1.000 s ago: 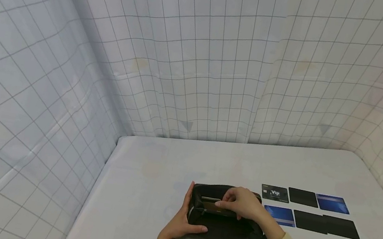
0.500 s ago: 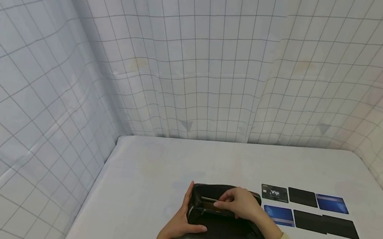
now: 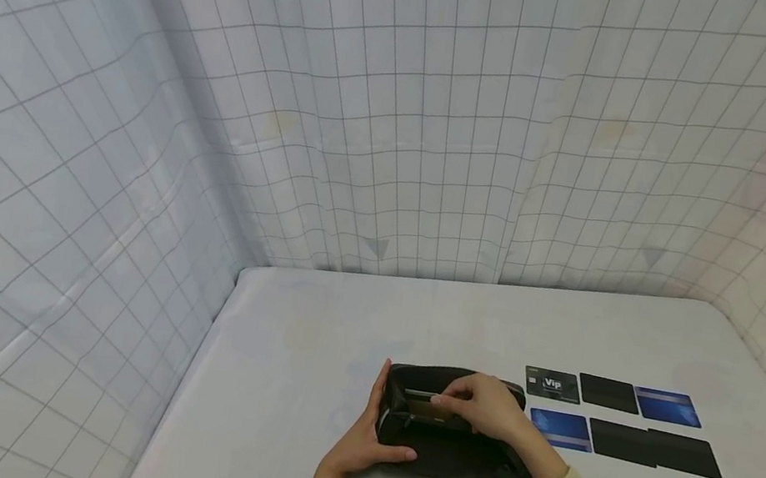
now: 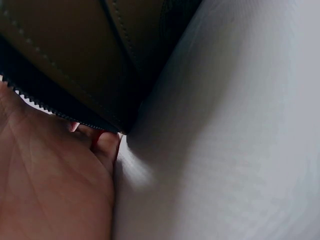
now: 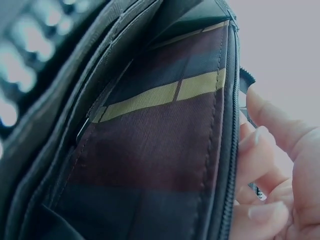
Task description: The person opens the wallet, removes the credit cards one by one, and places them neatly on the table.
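A black zip wallet stands spread open on the white table in the head view. My left hand holds its left end, thumb on the near panel and fingers along the side. My right hand reaches over the wallet, thumb and forefinger pinched at an inner divider. In the right wrist view, a striped lining fills the inside, and curled fingertips sit against the far side of a zip-edged divider. Brown stitched leather and my left palm appear in the left wrist view.
Right of the wallet lie cards in two rows: a VIP card, a black card and a blue card behind; another blue card and two overlapping black ones in front. Checked white curtains surround the table.
My right fingertips have shifted slightly along the wallet's inner divider, and a little more brown interior shows beneath them. The left hand keeps its hold; the cards lie as before.
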Demonstrator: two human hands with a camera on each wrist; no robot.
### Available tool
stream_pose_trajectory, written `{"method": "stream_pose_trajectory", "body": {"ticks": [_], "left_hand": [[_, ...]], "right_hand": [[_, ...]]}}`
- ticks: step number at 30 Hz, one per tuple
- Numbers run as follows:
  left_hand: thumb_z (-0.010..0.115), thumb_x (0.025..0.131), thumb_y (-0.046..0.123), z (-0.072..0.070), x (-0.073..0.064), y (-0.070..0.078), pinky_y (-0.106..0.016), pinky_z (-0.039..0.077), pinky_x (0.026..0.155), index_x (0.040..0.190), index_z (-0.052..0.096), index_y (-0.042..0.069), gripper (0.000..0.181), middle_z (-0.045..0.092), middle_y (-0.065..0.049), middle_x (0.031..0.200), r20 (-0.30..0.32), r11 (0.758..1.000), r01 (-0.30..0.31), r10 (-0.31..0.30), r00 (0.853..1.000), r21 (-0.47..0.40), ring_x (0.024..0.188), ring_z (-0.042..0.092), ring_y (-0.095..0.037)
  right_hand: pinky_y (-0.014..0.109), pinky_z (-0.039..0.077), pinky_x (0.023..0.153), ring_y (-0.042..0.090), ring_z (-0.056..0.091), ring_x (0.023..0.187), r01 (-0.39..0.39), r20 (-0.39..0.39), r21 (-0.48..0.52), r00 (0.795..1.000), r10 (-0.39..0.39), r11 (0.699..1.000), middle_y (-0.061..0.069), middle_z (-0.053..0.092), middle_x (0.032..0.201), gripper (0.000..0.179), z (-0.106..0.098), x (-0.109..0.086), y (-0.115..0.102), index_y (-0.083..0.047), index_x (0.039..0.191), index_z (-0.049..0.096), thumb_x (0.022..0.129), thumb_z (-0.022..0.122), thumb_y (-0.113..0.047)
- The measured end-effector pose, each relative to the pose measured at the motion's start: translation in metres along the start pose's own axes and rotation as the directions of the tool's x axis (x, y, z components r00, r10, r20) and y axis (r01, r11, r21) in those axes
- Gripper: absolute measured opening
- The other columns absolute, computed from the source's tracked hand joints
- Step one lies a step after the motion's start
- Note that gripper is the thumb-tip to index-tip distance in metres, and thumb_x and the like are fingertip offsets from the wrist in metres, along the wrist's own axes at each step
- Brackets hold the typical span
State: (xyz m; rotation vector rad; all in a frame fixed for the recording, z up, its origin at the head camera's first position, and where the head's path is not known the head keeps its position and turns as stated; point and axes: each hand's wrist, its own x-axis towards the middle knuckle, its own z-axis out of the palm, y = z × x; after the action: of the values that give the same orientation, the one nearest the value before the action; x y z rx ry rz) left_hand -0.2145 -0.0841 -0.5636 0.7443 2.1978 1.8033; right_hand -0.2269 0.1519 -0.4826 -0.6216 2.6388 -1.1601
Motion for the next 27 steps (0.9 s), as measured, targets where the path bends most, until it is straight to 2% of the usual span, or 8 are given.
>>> {"method": "stream_pose_trajectory", "body": {"ticks": [2,10,16,23,27], "left_hand": [[0.079,0.074,0.023,0.0005,0.0009,-0.0092,-0.069,0.010,0.101,0.147,-0.013,0.036,0.118,-0.015,0.012,0.153,-0.010,1.000,-0.023,0.023,1.000,0.006,0.141,-0.007,-0.026],[0.079,0.072,0.017,0.0007,0.0011,-0.0092,-0.070,0.009,0.101,0.147,-0.014,0.032,0.120,-0.015,0.004,0.154,-0.003,0.999,-0.040,0.040,0.999,-0.006,0.141,-0.006,-0.032],[0.080,0.072,0.021,-0.0006,0.0020,-0.0099,-0.066,0.011,0.103,0.147,-0.013,0.035,0.120,-0.015,0.008,0.154,-0.010,1.000,-0.020,0.020,1.000,0.005,0.142,-0.004,-0.027],[0.080,0.073,0.024,-0.0007,0.0022,-0.0095,-0.066,0.010,0.104,0.147,-0.013,0.035,0.119,-0.014,0.009,0.154,-0.010,1.000,-0.027,0.027,1.000,-0.015,0.142,-0.002,-0.026],[0.080,0.073,0.023,-0.0007,0.0018,-0.0095,-0.065,0.011,0.104,0.146,-0.012,0.036,0.119,-0.014,0.010,0.154,-0.008,1.000,-0.014,0.014,1.000,-0.018,0.142,-0.002,-0.024]], "right_hand": [[0.027,0.040,0.042,0.011,0.044,0.038,0.001,-0.005,0.001,1.000,-0.001,1.000,-0.003,0.058,0.062,0.027,-0.0003,-0.0007,0.0002,-0.021,0.084,0.070,0.090,0.056,-0.043],[0.028,0.042,0.045,0.013,0.048,0.040,-0.040,-0.047,0.013,0.998,0.041,0.999,-0.001,0.054,0.057,0.032,-0.0037,-0.0045,-0.0002,-0.015,0.088,0.069,0.091,0.053,-0.043],[0.026,0.041,0.045,0.011,0.048,0.040,-0.038,-0.084,-0.004,0.996,0.037,0.999,-0.001,0.054,0.057,0.034,-0.0060,-0.0056,0.0000,-0.012,0.088,0.067,0.093,0.051,-0.041],[0.026,0.041,0.048,0.012,0.048,0.040,-0.059,-0.104,-0.028,0.993,0.056,0.998,-0.003,0.052,0.057,0.027,-0.0069,-0.0084,0.0001,-0.017,0.094,0.067,0.095,0.049,-0.037],[0.026,0.040,0.049,0.012,0.047,0.040,-0.072,-0.106,-0.046,0.992,0.067,0.996,-0.003,0.050,0.056,0.025,-0.0070,-0.0097,-0.0001,-0.018,0.089,0.065,0.096,0.048,-0.035]]}}
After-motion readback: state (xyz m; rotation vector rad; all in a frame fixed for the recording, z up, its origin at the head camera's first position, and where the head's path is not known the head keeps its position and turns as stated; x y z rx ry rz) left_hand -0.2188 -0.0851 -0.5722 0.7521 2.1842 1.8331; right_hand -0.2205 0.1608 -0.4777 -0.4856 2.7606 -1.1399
